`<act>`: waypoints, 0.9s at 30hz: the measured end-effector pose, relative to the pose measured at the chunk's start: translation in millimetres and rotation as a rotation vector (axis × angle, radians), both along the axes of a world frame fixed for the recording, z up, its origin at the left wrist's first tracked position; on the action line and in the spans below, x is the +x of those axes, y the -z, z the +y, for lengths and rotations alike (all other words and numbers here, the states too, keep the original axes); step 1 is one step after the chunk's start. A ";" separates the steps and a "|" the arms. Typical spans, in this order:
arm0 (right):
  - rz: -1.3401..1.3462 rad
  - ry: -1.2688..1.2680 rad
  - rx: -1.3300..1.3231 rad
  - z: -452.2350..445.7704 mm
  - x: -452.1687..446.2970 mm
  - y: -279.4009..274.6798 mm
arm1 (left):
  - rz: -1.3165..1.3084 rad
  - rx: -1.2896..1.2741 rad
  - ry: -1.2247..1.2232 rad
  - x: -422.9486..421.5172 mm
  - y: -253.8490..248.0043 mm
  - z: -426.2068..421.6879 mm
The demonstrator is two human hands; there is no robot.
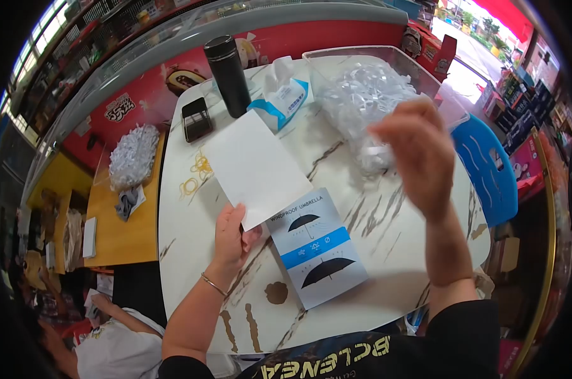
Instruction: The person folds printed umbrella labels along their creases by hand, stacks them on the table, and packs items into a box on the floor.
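Note:
My left hand [234,237] is closed on the lower corner of a blank white card [254,167], thumb on top. The card is tilted above the table; whether it is one sheet or several I cannot tell. Just right of it, a printed card [321,249] reading "WINDPROOF UMBRELLA" lies with black umbrella pictures and a blue band. My right hand [420,155] is raised at the right, in front of a clear plastic bin [316,81] heaped with crumpled clear plastic bags [368,88]. Its fingers are bent and blurred, so their grip is unclear. Yellow rubber bands [190,186] lie left of the white card.
A black thermos [227,79], a dark box-like object [196,120] and a blue-and-white tissue pack [279,104] stand at the table's back. A blue chair [486,165] is at the right. On a wooden table [128,230] at left lie more bags. Another person [118,341] sits at lower left.

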State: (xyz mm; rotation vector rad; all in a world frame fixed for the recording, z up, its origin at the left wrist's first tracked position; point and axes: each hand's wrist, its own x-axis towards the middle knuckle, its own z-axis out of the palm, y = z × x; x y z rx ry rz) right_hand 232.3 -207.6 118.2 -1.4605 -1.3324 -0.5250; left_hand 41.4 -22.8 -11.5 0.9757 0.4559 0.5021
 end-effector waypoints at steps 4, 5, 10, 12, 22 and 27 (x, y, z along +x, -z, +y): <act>-0.124 0.223 -0.060 -1.1 63.8 -20.8 | -0.048 0.037 0.071 -2.8 -5.1 -3.4; -0.154 0.255 -0.131 0.7 88.4 -18.3 | -0.067 0.047 0.114 -5.6 -4.9 -2.4; -0.370 0.482 -0.339 -10.9 124.1 -4.6 | -0.158 0.057 0.212 -7.6 -10.4 -6.2; -0.296 0.394 -0.333 -13.0 87.2 -13.1 | -0.164 0.040 0.200 -8.5 -13.1 -9.3; -0.356 -0.268 -0.405 15.2 -25.5 36.6 | -0.265 -0.185 0.466 -19.5 -25.7 -8.2; 0.042 -0.553 -0.431 25.8 -43.3 47.3 | -0.094 -0.434 0.256 -15.1 -25.1 -6.0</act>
